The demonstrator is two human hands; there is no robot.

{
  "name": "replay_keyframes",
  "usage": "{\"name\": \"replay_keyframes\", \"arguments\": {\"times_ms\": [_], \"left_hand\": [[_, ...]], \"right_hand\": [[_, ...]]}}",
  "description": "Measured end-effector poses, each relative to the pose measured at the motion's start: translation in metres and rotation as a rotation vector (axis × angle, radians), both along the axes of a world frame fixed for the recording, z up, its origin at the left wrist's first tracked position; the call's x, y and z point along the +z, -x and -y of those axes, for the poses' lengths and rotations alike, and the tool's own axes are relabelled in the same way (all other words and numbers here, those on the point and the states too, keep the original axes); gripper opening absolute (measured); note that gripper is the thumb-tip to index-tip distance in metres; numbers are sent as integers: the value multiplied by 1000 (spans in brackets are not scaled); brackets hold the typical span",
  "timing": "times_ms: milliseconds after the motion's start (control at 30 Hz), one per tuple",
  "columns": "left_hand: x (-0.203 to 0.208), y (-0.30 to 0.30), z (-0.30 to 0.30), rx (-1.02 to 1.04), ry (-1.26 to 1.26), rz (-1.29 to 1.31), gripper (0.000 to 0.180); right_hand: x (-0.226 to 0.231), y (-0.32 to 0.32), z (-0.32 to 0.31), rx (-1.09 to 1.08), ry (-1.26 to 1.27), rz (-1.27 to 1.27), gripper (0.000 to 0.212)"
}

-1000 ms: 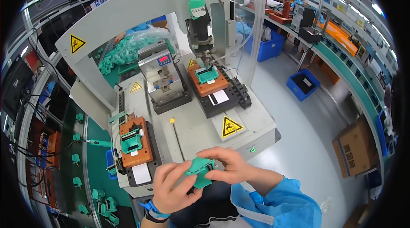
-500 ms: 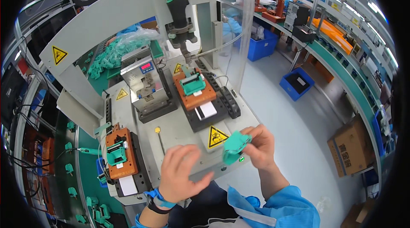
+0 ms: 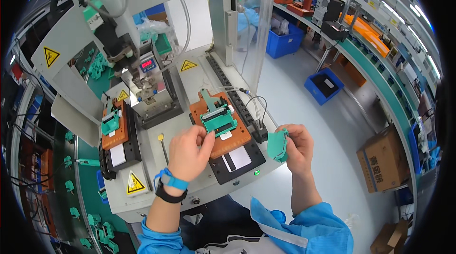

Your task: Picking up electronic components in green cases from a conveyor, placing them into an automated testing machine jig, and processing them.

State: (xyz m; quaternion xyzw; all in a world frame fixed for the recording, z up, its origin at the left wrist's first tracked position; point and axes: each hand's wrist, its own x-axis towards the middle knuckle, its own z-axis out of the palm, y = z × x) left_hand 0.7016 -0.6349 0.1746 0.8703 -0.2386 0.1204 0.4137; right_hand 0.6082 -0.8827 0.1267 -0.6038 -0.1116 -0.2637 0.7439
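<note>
My right hand (image 3: 299,147) pinches a loose green plastic housing (image 3: 276,146) by its edge, held up right of the machine's front corner. Fingers curled, my left hand (image 3: 189,153) reaches the near left corner of another green housing (image 3: 220,122), its fingertips closed at that edge. This second housing sits in an orange-brown fixture (image 3: 231,145) on a black sliding base, with a dark strip across its far side. A similar orange-brown fixture (image 3: 121,133) stands farther left, carrying its own green housing (image 3: 110,124). The fingertips' exact contact is partly hidden.
The machine's tool head (image 3: 116,47) hangs over the left side, near a metal unit with a red display (image 3: 147,65). Cables and a clear guard (image 3: 247,40) run along the right. A green conveyor with several housings lies left; a blue bin (image 3: 324,86) stands on the floor.
The right fixture has slid toward me, and the left one away. The tool head has shifted left. My left hand has moved to the right fixture's housing; my right hand still holds the loose one.
</note>
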Motion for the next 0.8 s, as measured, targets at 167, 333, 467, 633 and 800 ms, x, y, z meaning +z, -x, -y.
{"name": "replay_keyframes", "arguments": {"times_ms": [167, 333, 467, 633, 800], "left_hand": [[2, -12, 1, -11, -7, -54, 27], [13, 15, -17, -106, 136, -38, 21], [22, 64, -80, -209, 176, -165, 17], [1, 141, -214, 115, 301, -446, 15], [-12, 248, -351, 758, 464, -356, 23]], "right_hand": [[19, -18, -12, -21, 34, 130, 16], [72, -62, -31, -61, 76, 257, 17], [76, -111, -49, 111, 702, 81, 15], [82, -126, -61, 130, 1275, 130, 16], [81, -120, -86, 282, 1244, -10, 37]]}}
